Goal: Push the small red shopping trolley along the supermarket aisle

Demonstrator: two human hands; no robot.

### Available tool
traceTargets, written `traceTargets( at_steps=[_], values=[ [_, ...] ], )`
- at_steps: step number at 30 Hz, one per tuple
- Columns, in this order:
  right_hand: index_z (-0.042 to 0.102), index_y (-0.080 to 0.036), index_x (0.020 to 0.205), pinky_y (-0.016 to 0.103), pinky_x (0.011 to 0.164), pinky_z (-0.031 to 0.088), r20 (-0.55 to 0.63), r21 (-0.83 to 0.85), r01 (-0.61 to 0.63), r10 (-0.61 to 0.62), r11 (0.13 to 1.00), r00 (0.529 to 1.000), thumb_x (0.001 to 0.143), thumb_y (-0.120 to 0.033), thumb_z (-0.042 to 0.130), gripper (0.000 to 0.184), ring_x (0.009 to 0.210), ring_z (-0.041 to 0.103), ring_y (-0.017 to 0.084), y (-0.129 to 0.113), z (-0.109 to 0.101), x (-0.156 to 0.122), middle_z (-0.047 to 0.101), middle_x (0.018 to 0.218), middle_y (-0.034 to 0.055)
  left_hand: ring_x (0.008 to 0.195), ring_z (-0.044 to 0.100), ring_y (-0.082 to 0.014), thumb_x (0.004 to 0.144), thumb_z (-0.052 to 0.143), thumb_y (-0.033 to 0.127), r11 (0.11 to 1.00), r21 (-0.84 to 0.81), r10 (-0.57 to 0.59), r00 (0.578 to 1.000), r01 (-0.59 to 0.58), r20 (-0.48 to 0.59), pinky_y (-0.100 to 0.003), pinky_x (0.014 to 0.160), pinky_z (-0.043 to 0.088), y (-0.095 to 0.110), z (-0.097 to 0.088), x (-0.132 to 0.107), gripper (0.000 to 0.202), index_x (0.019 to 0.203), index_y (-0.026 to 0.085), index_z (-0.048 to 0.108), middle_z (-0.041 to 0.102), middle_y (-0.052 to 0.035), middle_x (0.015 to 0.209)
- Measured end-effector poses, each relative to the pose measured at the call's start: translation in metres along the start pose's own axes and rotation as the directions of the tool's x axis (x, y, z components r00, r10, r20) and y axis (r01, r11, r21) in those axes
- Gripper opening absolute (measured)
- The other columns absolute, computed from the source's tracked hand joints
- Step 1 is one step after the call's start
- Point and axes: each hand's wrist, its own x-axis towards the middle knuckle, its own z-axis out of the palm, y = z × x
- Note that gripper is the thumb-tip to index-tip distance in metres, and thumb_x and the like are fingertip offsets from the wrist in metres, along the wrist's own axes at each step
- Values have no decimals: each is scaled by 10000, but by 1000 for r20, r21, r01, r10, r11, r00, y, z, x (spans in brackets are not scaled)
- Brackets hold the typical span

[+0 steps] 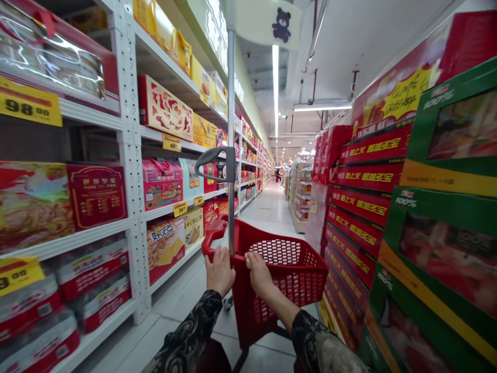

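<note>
Both my hands rest on the near rim of a red plastic shopping basket cart (295, 269). My left hand (219, 271) curls its fingers over the rim beside the red handle (212, 235). My right hand (258, 274) grips the rim just right of the grey pole (231, 155). The pole rises from the cart and carries a grey loop handle and a white sign with a bear at the top. The basket looks empty inside.
White shelves (132, 155) with boxed goods and yellow price tags (29, 106) line the left. Stacks of red cartons (361, 197) and green cartons (446, 243) crowd the right. The tiled aisle (267, 207) runs straight ahead under ceiling lights, with more displays far off.
</note>
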Motion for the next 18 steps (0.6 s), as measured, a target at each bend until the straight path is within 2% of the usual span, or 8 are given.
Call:
traceTargets(
  at_steps=[2, 5, 9, 13, 15, 18],
  values=[
    [531, -139, 1187, 377, 983, 414, 21, 50, 37, -39, 998, 999, 776, -45, 362, 454, 1146, 493, 207, -15, -6, 9, 559, 1189, 137, 1327, 282, -253, 691, 412, 167, 1000, 10, 24, 1000, -24, -2, -585, 1067, 169, 7, 3, -2, 584, 1272, 130, 450, 437, -116, 1377],
    [516, -140, 1198, 366, 999, 406, 23, 116, 91, -94, 989, 995, 701, -27, 392, 525, 1138, 501, 197, -23, -16, 17, 562, 1190, 123, 1331, 278, -253, 699, 397, 152, 998, 8, 64, 998, -64, 5, -592, 1072, 150, 14, 7, -5, 588, 1284, 142, 446, 425, -110, 1387],
    [517, -173, 1186, 377, 985, 425, -13, 157, 85, -85, 984, 996, 659, -14, 392, 564, 1128, 517, 192, -15, -25, 13, 575, 1181, 104, 1337, 266, -255, 688, 396, 135, 996, -7, 92, 996, -91, 15, -600, 1070, 147, 21, 9, -6, 611, 1298, 137, 433, 411, -112, 1396],
    [550, -165, 1143, 369, 982, 434, 8, 167, 108, -111, 980, 994, 650, -11, 400, 537, 1106, 534, 190, -8, -35, 7, 598, 1141, 104, 1335, 270, -258, 688, 383, 117, 995, 22, 97, 995, -98, 15, -602, 1068, 142, 25, 6, -10, 612, 1298, 135, 434, 420, -122, 1389],
    [549, -173, 1157, 376, 983, 436, -37, 158, 142, -138, 977, 990, 678, -27, 404, 521, 1121, 524, 192, -14, -44, 11, 590, 1156, 102, 1325, 288, -260, 694, 387, 116, 993, 30, 110, 994, -110, 20, -598, 1071, 132, 26, 2, -12, 600, 1291, 146, 441, 431, -126, 1380],
    [499, -184, 1240, 395, 1018, 401, -208, 104, 239, -214, 965, 955, 757, -63, 392, 510, 1215, 441, 200, -35, -66, 33, 503, 1280, 109, 1282, 360, -259, 690, 429, 141, 993, -8, 114, 992, -114, 54, -592, 1069, 142, 28, -10, -8, 549, 1235, 178, 489, 509, -121, 1311]
  ],
)
